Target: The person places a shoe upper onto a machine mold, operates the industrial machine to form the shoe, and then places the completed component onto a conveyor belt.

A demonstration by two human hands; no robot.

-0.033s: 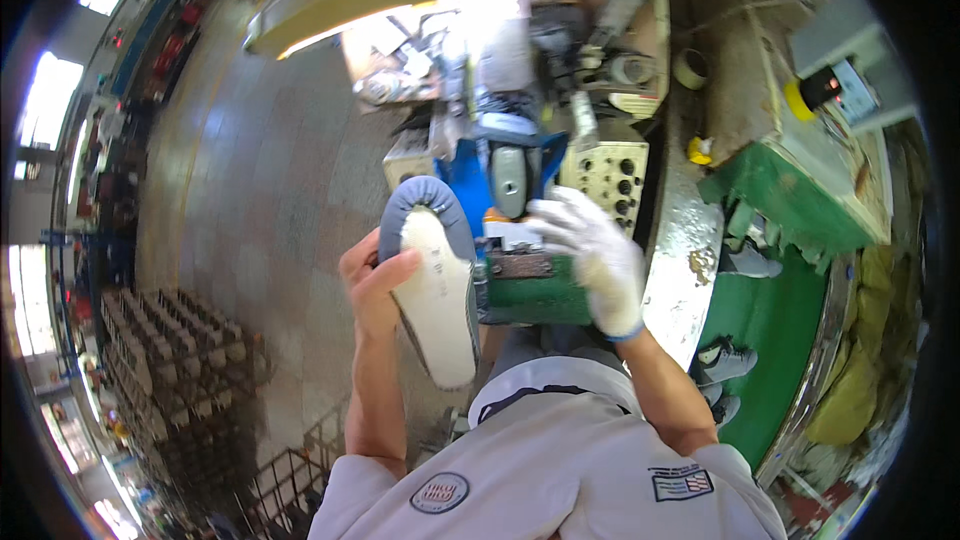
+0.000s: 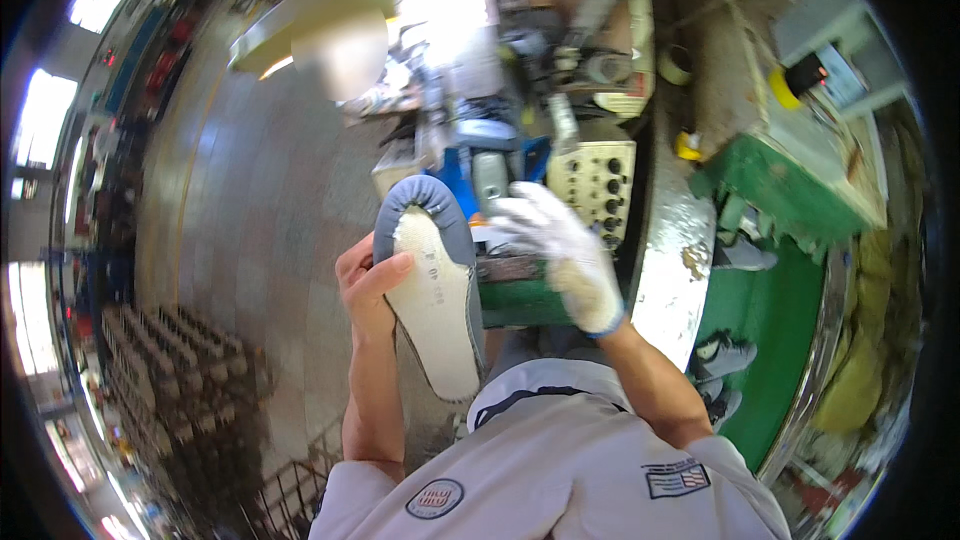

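Note:
A grey-blue shoe upper [image 2: 428, 197], gathered around the toe and with its pale underside [image 2: 437, 315] facing up, is in my left hand [image 2: 368, 280]. The thumb presses on the underside while the fingers wrap behind the edge. To the right, my right hand [image 2: 562, 252] wears a white glove. Its fingers stretch out towards the machine's grey metal pad [image 2: 489, 178], slightly blurred, and nothing shows in them. Whether they touch the machine cannot be made out. Blue plates [image 2: 458, 172] flank the pad, and a green machine block [image 2: 520, 306] lies below it.
A beige control panel [image 2: 590, 185] with black knobs stands right of the machine. Further right, a metal ledge [image 2: 668, 275] borders a green trough [image 2: 765, 380] with several shoes [image 2: 724, 356]. A yellowish panel [image 2: 300, 15] overhangs the upper left. Racks [image 2: 175, 370] stand on the left floor.
My gloved right hand has moved a little left, closer to the shoe upper. The view has shifted slightly; my left hand keeps its hold.

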